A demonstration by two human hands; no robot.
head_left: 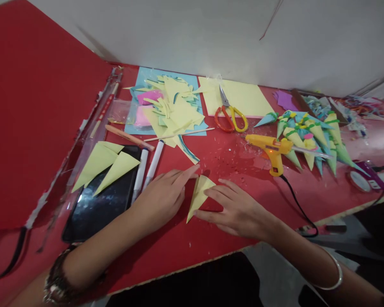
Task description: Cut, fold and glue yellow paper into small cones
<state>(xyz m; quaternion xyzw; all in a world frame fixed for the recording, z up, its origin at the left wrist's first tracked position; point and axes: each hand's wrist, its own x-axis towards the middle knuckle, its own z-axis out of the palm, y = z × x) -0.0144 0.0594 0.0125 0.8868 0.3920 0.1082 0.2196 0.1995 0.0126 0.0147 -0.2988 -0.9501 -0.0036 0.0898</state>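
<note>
A pale yellow paper cone [200, 197] lies on the red table between my hands, its narrow tip toward the front edge. My right hand [240, 209] holds it from the right, with the thumb near the lower tip and the fingers on the upper side. My left hand [163, 194] rests just left of the cone's wide end, fingers stretched out and nothing seen in them. More yellow paper cones [117, 172] lie at the left on a dark tablet-like device [104, 213]. Beside that device are two white markers [152, 164].
A yellow hot glue gun [272, 149] with a black cord lies at right. Behind it are finished blue, yellow and green cones [310, 132]. Scissors [228, 113], a yellow sheet [243, 96] and paper scraps [176, 106] lie at the back, before a white wall [195, 38].
</note>
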